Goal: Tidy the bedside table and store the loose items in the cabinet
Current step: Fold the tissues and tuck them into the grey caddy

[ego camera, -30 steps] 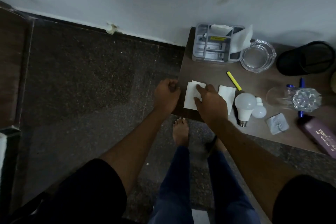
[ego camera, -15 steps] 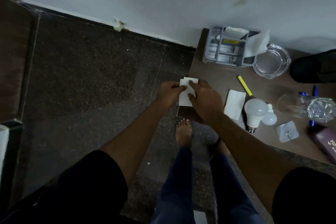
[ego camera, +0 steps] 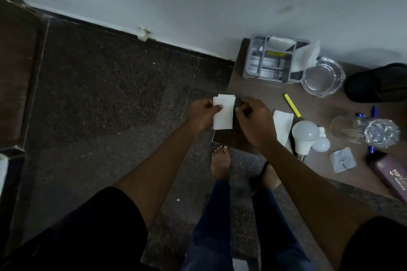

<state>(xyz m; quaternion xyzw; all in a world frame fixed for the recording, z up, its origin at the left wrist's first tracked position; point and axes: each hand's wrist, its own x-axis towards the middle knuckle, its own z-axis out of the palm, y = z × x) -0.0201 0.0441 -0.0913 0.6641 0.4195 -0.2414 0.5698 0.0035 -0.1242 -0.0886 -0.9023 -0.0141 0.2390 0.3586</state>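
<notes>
My left hand (ego camera: pixel 203 114) pinches a small stack of white paper cards (ego camera: pixel 224 114) at the left edge of the brown bedside table (ego camera: pixel 257 88), thumb on top. Just right of the cards, my right hand (ego camera: pixel 254 121) hovers with its fingers curled; whether it touches them is unclear. Another white paper (ego camera: pixel 283 124) lies flat on the table beside my right hand. Further right are a yellow highlighter (ego camera: pixel 291 105), a large white bulb (ego camera: pixel 305 137), a small bulb (ego camera: pixel 321 143) and a grey adhesive hook (ego camera: pixel 342 159).
A grey organiser tray (ego camera: pixel 273 61) with papers stands at the table's back, beside a glass ashtray (ego camera: pixel 322 77) and a black pen holder (ego camera: pixel 378 82). A lying glass (ego camera: pixel 363 131), blue pens (ego camera: pixel 373 112) and a purple bottle (ego camera: pixel 392 174) fill the right. My bare feet stand on dark floor (ego camera: pixel 110 99).
The white cards were slid off the table's left edge by my right hand and taken into my left hand. My right hand has drawn slightly away to the right.
</notes>
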